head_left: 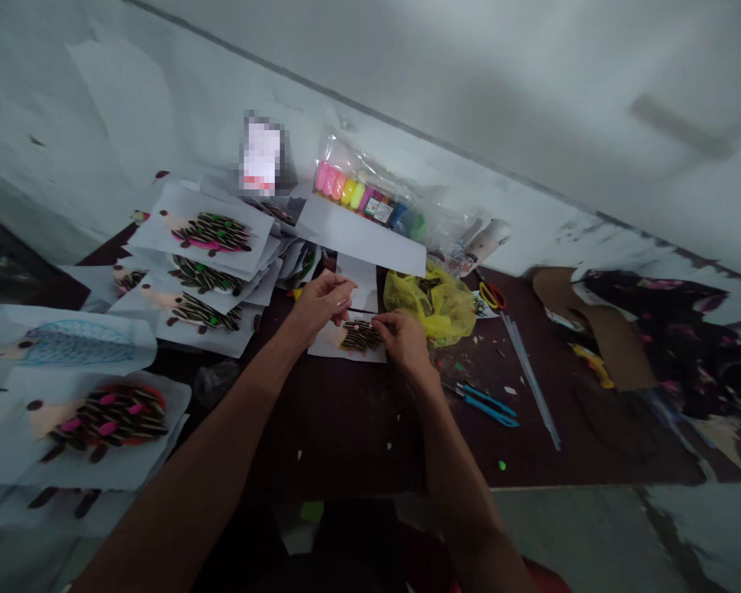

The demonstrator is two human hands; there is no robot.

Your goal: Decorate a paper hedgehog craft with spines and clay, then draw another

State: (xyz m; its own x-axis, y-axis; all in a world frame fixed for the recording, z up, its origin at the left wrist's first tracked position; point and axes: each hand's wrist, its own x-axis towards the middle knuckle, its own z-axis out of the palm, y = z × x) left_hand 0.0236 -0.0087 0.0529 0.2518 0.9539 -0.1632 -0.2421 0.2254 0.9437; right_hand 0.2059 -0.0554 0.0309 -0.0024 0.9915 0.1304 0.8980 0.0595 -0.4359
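A small white card (321, 347) lies on the dark table, bearing a hedgehog picture (359, 336) with a pale head and a body of striped sunflower seeds. Over its upper left side, my left hand (322, 306) has thumb and fingers pinched together; something small and pale shows at the tips, too blurred to name. My right hand (407, 339) is at the card's right edge, its fingers closed in a pinch by the seed-covered body. What they hold is too small to make out. Just behind this hand sits a yellow plastic bag (454, 309) with seeds inside.
Finished-looking hedgehog sheets (247, 218) are stacked at left, with larger ones (12, 428) nearer me. A clear bag of coloured clay (358, 193) leans at the wall. Rightward lie a blue cutter (487, 403), glue sticks (531, 383), scissors (492, 295) and dark patterned cloth (685, 338).
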